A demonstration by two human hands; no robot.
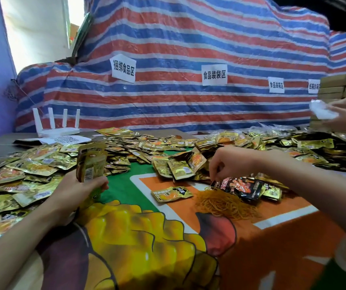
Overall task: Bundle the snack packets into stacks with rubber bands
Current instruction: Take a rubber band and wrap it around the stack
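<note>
My left hand (77,189) grips an upright stack of gold snack packets (91,162) above the green part of the table cover. My right hand (230,164) hovers with curled fingers over a black and red packet (241,186), its fingertips down at the packet's near corner; whether it pinches something I cannot tell. A heap of orange rubber bands (224,204) lies just below that hand. One gold packet (171,193) lies alone on the orange patch. Loose gold packets (157,143) cover the table behind and to both sides.
A colourful printed cover (147,237) lies over the table. A white router (58,127) and papers stand at the back left. A striped tarp (188,49) with paper signs forms the back wall. Another person's hands hold something white (322,109) at the far right, near stacked cartons (339,84).
</note>
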